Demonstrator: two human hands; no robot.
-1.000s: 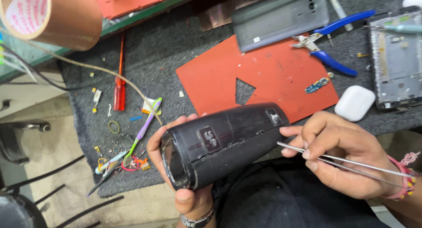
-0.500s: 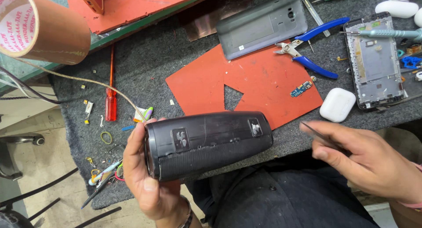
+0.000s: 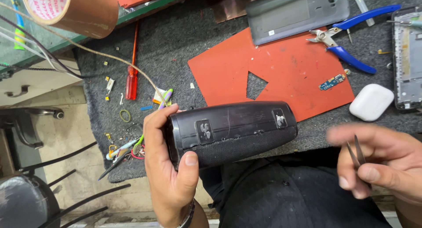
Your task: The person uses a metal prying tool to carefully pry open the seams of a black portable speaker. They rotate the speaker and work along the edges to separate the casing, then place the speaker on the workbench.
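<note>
My left hand grips the left end of a black cylindrical speaker, holding it level over my lap at the front edge of the bench. The speaker's rubber strip with two square feet faces up, its fabric mesh below. My right hand is off to the right, apart from the speaker, pinching thin metal tweezers whose tips point up and away. That hand is blurred by motion.
A red mat lies on the grey felt bench top, with a small circuit board on it. Blue-handled pliers, a grey phone back cover, a phone frame, a white earbud case, a red screwdriver and a tape roll surround it.
The speaker has rolled slightly so its strip faces up. My right hand drew back to the right, away from the speaker's end, with the tweezers now upright in its fingers.
</note>
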